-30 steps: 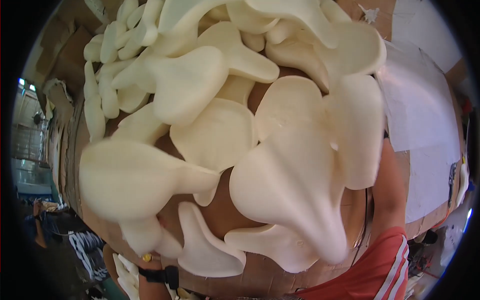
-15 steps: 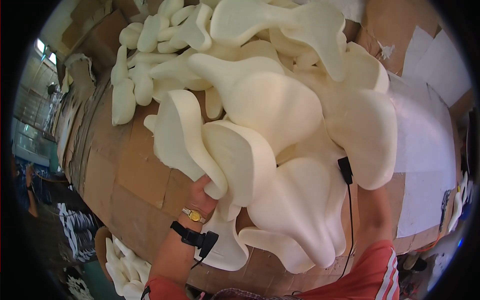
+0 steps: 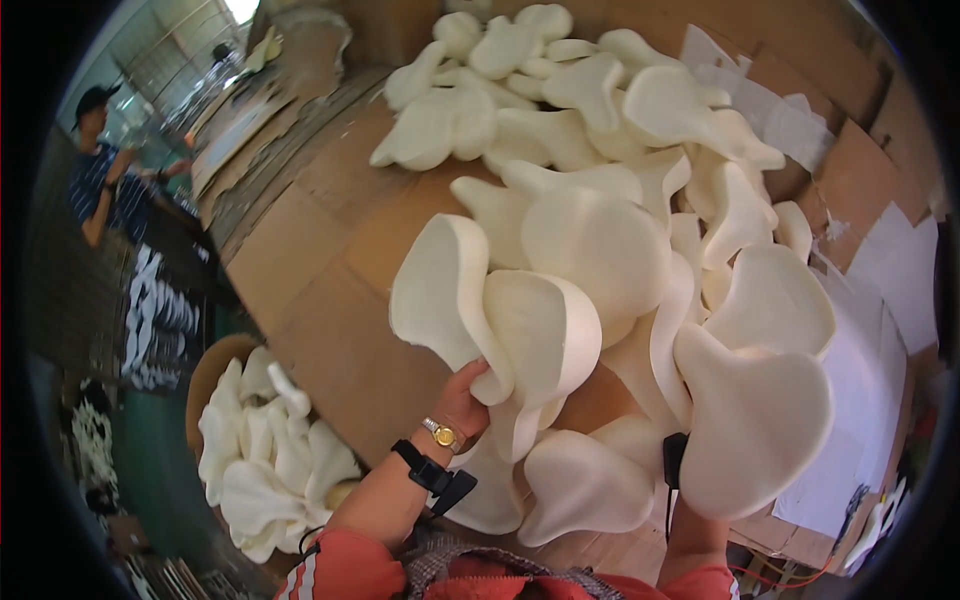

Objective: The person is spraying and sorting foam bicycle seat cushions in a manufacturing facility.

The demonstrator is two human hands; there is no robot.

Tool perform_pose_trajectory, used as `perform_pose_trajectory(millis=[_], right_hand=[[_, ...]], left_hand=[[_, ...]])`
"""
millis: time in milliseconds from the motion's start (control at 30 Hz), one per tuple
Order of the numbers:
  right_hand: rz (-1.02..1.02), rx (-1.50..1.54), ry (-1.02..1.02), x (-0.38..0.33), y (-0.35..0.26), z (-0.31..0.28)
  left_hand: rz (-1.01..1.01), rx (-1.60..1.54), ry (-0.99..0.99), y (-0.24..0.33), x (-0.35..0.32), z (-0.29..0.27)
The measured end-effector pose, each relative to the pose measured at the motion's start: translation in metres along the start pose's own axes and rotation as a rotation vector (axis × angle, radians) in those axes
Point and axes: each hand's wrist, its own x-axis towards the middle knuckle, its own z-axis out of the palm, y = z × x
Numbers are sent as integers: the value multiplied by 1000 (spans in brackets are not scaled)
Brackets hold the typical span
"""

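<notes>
My left hand (image 3: 463, 402) is closed on the lower edge of a cream, saddle-shaped foam pad (image 3: 432, 290), thumb over its rim. A second curved foam pad (image 3: 540, 340) leans against that one, just right of the hand. At the right, my right forearm (image 3: 697, 530) runs up behind a large foam pad (image 3: 765, 425), which hides the hand and its fingers. Between my arms, another foam pad (image 3: 585, 487) lies on the cardboard-covered table (image 3: 340, 320). A black strap device (image 3: 432, 478) and a gold watch (image 3: 440, 433) sit on my left wrist.
More foam pads (image 3: 600, 245) are heaped toward the back. A round bin (image 3: 212, 365) full of foam pieces stands at the lower left. White sheets (image 3: 850, 400) cover the table's right side. A person (image 3: 105, 180) stands at the far left.
The view has swung left, bringing the person and bin into sight. The right-hand pad has come nearer and apart from the heap. Pads between my arms have shifted. My left hand keeps its grip.
</notes>
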Motion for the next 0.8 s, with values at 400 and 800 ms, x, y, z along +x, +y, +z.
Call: perform_pose_trajectory(millis=[400,800], right_hand=[[267,103,-532,-80,-10,337],[-270,-359,-904,-150,-17,537]], left_hand=[[516,-241,13,52,-234,-109],[652,95,1079,62,-518,-317]])
